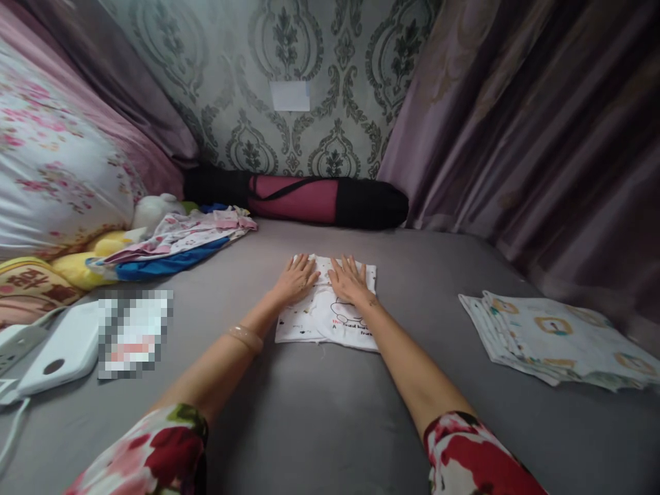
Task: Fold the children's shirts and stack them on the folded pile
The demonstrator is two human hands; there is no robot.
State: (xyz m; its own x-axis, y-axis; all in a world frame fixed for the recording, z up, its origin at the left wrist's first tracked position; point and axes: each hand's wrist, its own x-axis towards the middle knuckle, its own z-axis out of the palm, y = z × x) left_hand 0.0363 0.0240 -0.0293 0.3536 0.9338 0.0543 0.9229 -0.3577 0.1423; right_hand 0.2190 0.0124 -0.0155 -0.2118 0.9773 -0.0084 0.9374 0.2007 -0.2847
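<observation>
A small white folded garment [320,320] with a cartoon print and coloured lettering lies flat on the grey bed sheet [309,412], in the middle of the view. My left hand [296,277] rests palm down on its far left part, fingers stretched out. My right hand [350,280] lies flat beside it on the far right part, fingers spread. Both hands press on the cloth and hold nothing. A pale bangle [246,337] sits on my left wrist.
A stack of folded white cloths [557,340] with yellow prints lies at the right. A heap of unfolded clothes [178,240] and soft toys lies at the left, below a floral pillow [56,165]. A rolled black-and-maroon bag [304,198] lies along the wall. White devices [56,350] sit near left.
</observation>
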